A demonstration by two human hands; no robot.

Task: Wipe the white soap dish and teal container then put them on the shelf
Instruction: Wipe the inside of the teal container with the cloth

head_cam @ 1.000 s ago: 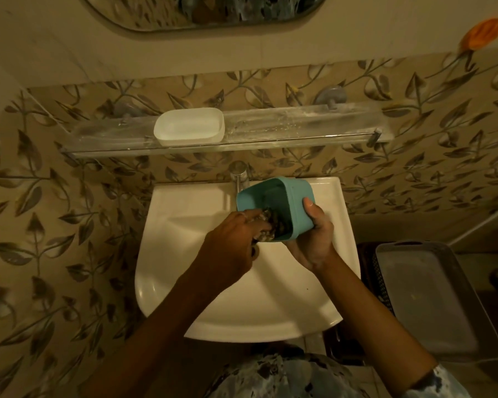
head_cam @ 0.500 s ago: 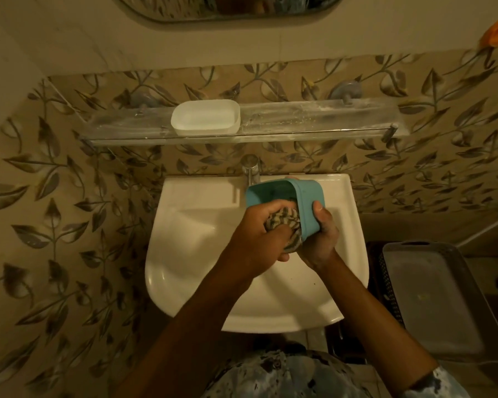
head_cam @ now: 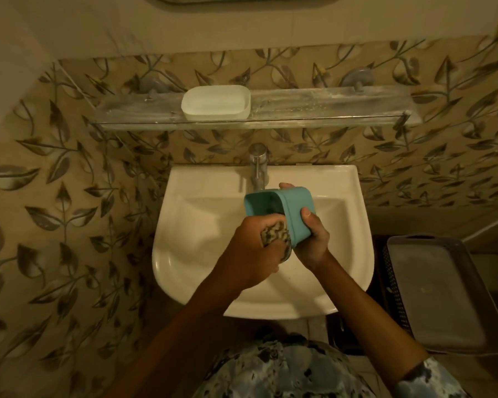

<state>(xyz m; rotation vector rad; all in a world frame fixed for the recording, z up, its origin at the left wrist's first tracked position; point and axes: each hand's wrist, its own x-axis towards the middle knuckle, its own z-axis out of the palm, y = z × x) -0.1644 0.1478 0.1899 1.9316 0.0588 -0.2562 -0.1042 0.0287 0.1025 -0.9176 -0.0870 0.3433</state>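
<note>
Over the white sink [head_cam: 201, 254] my right hand [head_cam: 311, 237] grips the teal container [head_cam: 290, 208], tipped on its side with its mouth facing left. My left hand [head_cam: 256, 251] clutches a bunched patterned cloth [head_cam: 275, 235] pressed at the container's lower rim. The white soap dish [head_cam: 216, 103] sits upright on the glass shelf [head_cam: 328, 110] above the tap, left of the shelf's middle.
A chrome tap [head_cam: 258, 165] stands just behind the container. A grey tray on a dark basket [head_cam: 431, 291] sits low at the right. Leaf-patterned tiles cover the wall. The right part of the shelf is bare.
My left hand has drawn the cloth out from inside the container to its lower rim. The container has turned a little in my right hand. The view has shifted.
</note>
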